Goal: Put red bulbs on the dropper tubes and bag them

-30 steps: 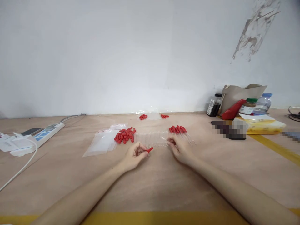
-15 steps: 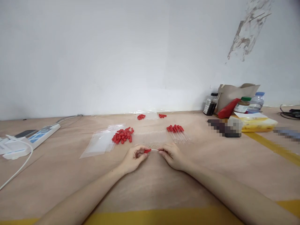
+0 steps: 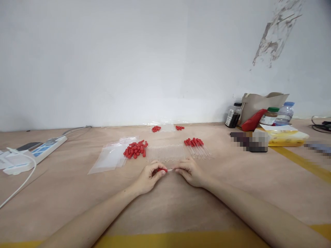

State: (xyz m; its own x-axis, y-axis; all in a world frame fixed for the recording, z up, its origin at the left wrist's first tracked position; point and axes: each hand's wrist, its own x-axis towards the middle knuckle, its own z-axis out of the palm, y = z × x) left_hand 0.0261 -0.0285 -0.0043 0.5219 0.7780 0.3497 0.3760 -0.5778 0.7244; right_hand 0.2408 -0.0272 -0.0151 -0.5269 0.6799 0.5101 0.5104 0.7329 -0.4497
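Note:
My left hand (image 3: 152, 176) pinches a red rubber dropper bulb (image 3: 162, 169), partly hidden by the fingers. From the other side my right hand (image 3: 190, 172) grips a thin clear dropper tube (image 3: 170, 170), whose end meets the bulb's mouth; how far it sits inside is too small to tell. Just beyond my hands lies a row of clear tubes (image 3: 165, 153) side by side. A heap of loose red bulbs (image 3: 136, 150) is left of that row. To its right, several droppers with red bulbs fitted (image 3: 193, 142) lie together.
Clear plastic bags (image 3: 106, 160) lie beside the heap. Two small groups of red bulbs (image 3: 156, 128) sit near the wall. A power strip (image 3: 49, 151) with a white cable is at left. At right stand a dark bottle (image 3: 233, 117), a jar (image 3: 269, 117) and a yellow pack (image 3: 289, 137).
Both hands have come slightly lower and closer together. Less of the tube shows between them, and the left fingers cover the bulb differently.

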